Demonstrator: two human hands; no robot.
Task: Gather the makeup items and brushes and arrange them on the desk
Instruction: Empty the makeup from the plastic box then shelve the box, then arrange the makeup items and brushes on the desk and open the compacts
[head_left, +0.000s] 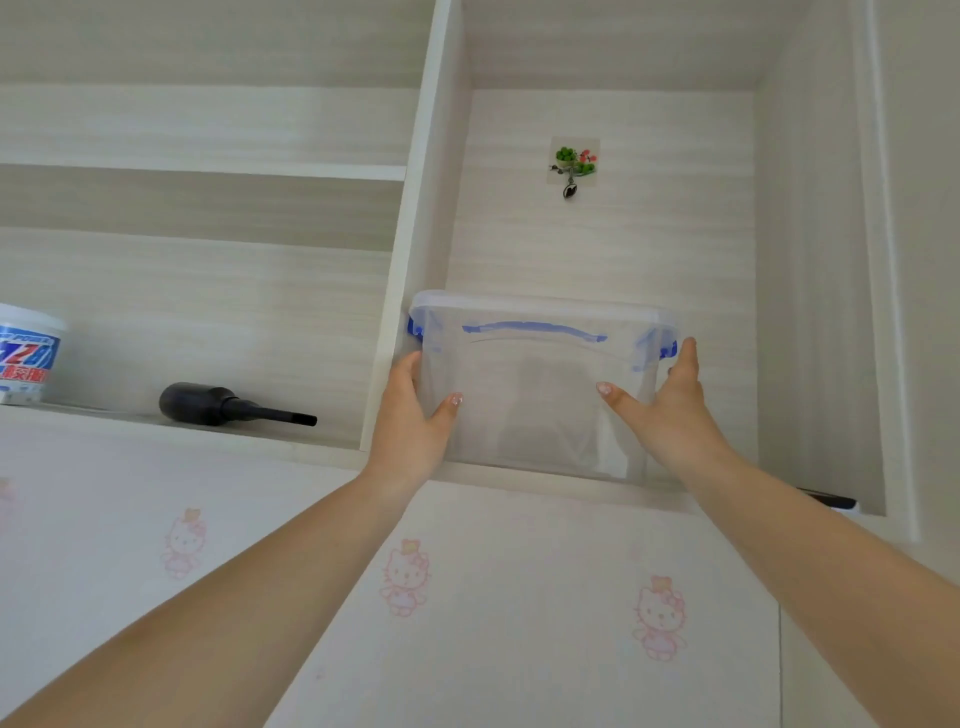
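- The clear storage box (540, 384), lidded, with blue clips and a blue handle, sits in the middle of the frame, in a tall cupboard nook just above a ledge; it looks empty or nearly so (the plastic is too cloudy to be sure).
- The left hand (410, 421) grips its left side and the right hand (670, 410) its right side, thumbs across the front face.
- To do this well, I would keep the squeeze even and the box level as it comes over the ledge.
- The upright divider (410, 260) touches or nearly touches the box's left clip; the right side has more room.
- Lower left of centre, a black nozzle tool (228, 405) and a white tub (26, 353) rest on the neighbouring shelf, well apart.
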